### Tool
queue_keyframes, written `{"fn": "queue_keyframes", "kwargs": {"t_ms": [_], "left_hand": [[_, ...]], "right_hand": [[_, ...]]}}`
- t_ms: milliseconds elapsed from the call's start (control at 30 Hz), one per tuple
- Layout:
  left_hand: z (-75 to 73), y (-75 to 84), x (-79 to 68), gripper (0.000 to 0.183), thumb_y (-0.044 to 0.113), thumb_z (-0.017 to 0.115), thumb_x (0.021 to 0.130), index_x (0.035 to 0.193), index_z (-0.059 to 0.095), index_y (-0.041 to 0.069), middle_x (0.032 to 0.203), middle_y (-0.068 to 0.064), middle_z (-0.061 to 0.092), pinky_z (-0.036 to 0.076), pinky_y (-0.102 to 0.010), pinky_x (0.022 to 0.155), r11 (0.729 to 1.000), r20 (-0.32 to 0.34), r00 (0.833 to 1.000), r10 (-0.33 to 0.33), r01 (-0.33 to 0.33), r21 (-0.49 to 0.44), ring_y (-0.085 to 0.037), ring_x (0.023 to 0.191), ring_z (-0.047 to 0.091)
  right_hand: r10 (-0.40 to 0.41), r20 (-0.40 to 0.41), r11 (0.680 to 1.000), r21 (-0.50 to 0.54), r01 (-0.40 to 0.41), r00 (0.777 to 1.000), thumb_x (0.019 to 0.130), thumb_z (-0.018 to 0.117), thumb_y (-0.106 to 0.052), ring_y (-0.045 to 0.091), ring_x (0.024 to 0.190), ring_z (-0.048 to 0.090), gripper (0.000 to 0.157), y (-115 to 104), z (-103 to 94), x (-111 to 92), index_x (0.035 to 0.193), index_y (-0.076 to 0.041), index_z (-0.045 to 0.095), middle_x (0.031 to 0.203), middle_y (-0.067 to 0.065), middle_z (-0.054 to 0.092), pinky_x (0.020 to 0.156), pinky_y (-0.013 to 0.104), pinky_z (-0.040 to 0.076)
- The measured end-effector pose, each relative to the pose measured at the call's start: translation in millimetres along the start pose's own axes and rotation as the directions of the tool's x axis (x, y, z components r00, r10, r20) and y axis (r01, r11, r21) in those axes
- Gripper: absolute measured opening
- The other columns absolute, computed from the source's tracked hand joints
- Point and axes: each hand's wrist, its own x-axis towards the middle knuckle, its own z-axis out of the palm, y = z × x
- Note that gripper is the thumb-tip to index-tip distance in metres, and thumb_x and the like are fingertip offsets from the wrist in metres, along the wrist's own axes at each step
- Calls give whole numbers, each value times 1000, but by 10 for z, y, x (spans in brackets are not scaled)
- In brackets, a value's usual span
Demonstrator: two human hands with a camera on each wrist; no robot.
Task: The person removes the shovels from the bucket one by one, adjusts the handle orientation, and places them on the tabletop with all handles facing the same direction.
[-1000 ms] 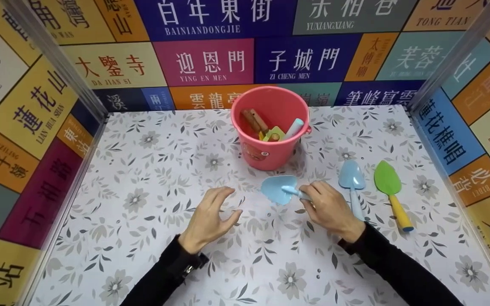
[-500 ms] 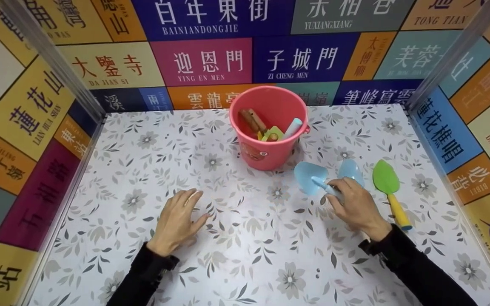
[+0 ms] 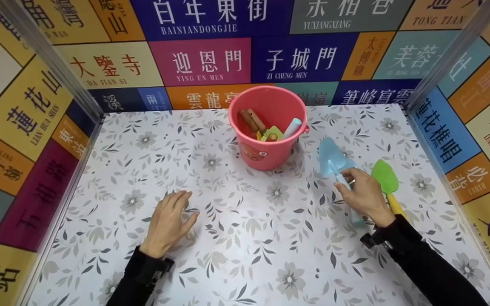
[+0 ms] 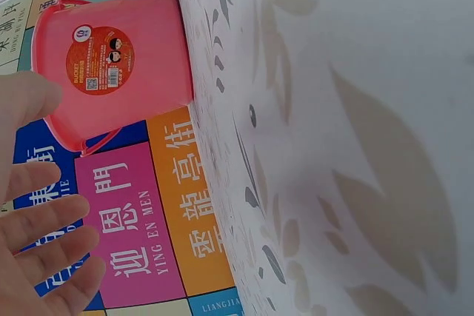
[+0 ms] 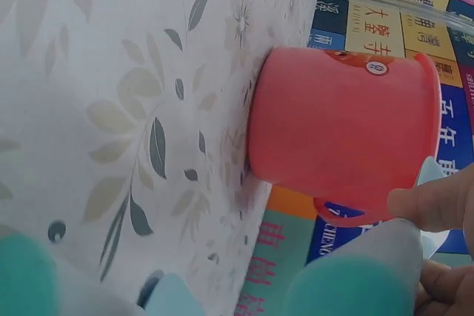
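My right hand (image 3: 364, 195) pinches the handle of a light blue toy trowel (image 3: 329, 154), blade pointing away from me. In the head view this trowel overlaps a second light blue trowel (image 3: 357, 219) on the table, mostly hidden by it and my hand. The right wrist view shows the held handle (image 5: 352, 286) with its teal end, and the other handle (image 5: 26, 275) lower left. Just right of my hand lies a green trowel (image 3: 384, 175) with a yellow handle, partly covered by my wrist. My left hand (image 3: 164, 223) holds nothing, fingers relaxed over the table at left.
A pink bucket (image 3: 266, 155) stands at the back middle, holding brown sticks, a yellow-green piece and a light blue-ended handle (image 3: 292, 128). Printed panels (image 3: 211, 61) wall the floral-covered table (image 3: 236, 263) at the back and both sides.
My right hand has carried the light blue trowel rightward to the second one, turning its blade from leftward to away from me. My left hand has drawn back to the left.
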Motion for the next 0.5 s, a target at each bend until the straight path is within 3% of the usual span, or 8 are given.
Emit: {"fn": "queue_keyframes", "kwargs": {"t_ms": [167, 333, 500], "left_hand": [[3, -5, 0, 57, 19, 87, 75, 123, 65, -4, 116, -21, 67, 52, -51, 92, 1000, -8, 1000, 9, -9, -6, -39, 105, 63], [15, -15, -36, 54, 22, 84, 78, 121, 65, -3, 115, -21, 67, 54, -51, 89, 1000, 4, 1000, 9, -9, -1, -39, 103, 63], [28, -18, -54, 53, 22, 83, 78, 121, 65, -2, 115, -21, 66, 54, -50, 87, 1000, 4, 1000, 8, -8, -6, -39, 103, 63]], "right_hand": [[168, 158, 983, 40, -176, 973, 94, 70, -16, 34, 81, 65, 33, -18, 50, 112, 117, 7, 63, 101, 23, 66, 72, 42, 48], [284, 282, 946, 71, -315, 916, 95, 69, -25, 30, 86, 61, 33, -35, 202, 186, 113, 2, 62, 101, 17, 65, 73, 36, 46], [380, 332, 892, 114, -437, 863, 93, 70, -25, 22, 82, 59, 28, -12, 393, 229, 104, -1, 61, 95, 10, 64, 72, 31, 46]]}}
